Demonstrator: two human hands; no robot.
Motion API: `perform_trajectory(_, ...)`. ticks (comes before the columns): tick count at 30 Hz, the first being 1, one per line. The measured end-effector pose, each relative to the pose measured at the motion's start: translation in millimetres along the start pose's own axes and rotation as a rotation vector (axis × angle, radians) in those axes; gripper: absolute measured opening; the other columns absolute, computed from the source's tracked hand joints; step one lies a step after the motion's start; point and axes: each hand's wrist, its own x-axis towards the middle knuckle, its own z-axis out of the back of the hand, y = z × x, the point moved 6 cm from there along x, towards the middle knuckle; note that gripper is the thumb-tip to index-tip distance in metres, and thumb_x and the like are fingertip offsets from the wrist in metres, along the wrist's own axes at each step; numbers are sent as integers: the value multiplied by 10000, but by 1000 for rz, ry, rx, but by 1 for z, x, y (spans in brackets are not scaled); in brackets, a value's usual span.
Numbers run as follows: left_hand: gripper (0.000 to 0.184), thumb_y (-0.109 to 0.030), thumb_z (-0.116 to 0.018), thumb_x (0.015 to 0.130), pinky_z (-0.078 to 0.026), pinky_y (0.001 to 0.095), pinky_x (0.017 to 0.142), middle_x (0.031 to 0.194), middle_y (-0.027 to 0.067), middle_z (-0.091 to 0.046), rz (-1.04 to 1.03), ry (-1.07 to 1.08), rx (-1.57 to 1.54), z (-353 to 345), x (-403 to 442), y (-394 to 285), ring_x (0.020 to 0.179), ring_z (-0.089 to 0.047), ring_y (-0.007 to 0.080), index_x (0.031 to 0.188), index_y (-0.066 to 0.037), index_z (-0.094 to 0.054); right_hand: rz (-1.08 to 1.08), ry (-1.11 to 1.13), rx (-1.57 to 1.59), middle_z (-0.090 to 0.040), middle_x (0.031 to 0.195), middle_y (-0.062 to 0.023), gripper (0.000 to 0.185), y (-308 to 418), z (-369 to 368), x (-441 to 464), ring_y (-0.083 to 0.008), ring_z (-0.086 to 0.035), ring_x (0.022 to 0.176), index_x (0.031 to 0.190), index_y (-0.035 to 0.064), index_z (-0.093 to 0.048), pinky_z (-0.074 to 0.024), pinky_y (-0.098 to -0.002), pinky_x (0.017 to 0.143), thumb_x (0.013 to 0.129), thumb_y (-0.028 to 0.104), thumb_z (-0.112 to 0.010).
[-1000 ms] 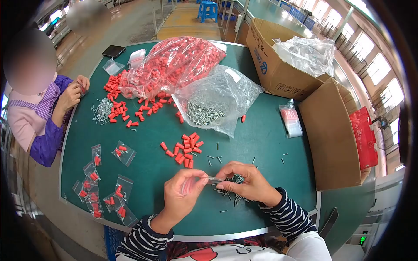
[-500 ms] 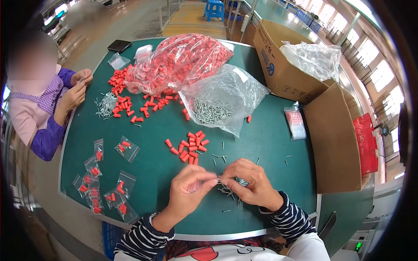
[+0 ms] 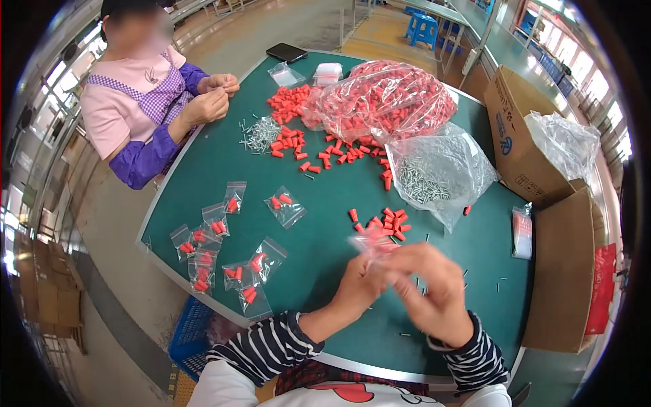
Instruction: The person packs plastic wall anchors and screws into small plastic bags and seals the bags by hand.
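A small clear zip bag (image 3: 366, 245), blurred by motion, stands up from my fingertips above the table. My left hand (image 3: 356, 290) is closed on its lower edge. My right hand (image 3: 434, 288) meets it there with bent fingers, pinching at the bag; the fingertips are smeared. Whether anything lies inside the bag is unclear. Just behind my hands is a small heap of red cone-shaped caps (image 3: 390, 220), partly covered by the bag. Loose screws (image 3: 405, 334) lie around and under my right hand, which hides most of them.
Filled zip bags (image 3: 270, 261) lie to the left. Behind stand a big bag of red caps (image 3: 386, 98) and an open bag of screws (image 3: 424, 183). Cardboard boxes (image 3: 559, 271) line the right edge. Across the left corner, a co-worker (image 3: 152, 102) holds something small.
My view has turned left. The zip bag has swung up and away from me, and my right hand has come over against my left. The heaps and filled bags have stayed put.
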Motion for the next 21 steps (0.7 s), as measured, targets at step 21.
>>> perform_trajectory(21,419,-329,-499,1049,-410,194,515,1313,89,-580,98,172,183,-22,-14,-7,793,-599,73,1292,-1,-595,-420,-141,50,-657,870,-116,124,-60,13,-78,-165,-615,720,995,-30,-651,-479,-274,609,888,19,-688)
